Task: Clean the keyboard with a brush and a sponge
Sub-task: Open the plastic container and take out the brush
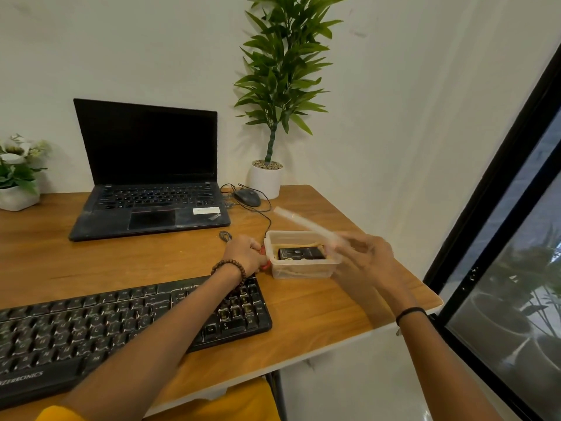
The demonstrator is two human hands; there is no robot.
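- Box [303, 262]: clear plastic, open, on the desk [318, 314] near its right edge, just right of the keyboard's far right corner.
- Inside the box: 1 black item [300, 253] on something tan; can't tell what either is, view too blurry.
- Left hand [244, 253]: touching the box's left side, fingers curled around a small red thing [264, 265], mostly hidden, so no ID on it.
- Bead bracelet [229, 267] on the left wrist, forearm crossing over the keyboard's numpad.
- Right hand [368, 256]: just right of the box, fingers narrow, pinching the clear lid [306, 223].
- Lid is lifted off the box, tilted, its far end up and left over the box's back edge; motion-blurred.
- Keyboard [121, 323]: black, left and toward the camera from the box, flat on the desk, not held.
- Laptop [148, 177]: open, screen dark, well behind and left of the box.
- Mouse [247, 197]: behind the box, beside the laptop, its cable running toward the box.
- Plant [279, 86] in a white pot behind the mouse.
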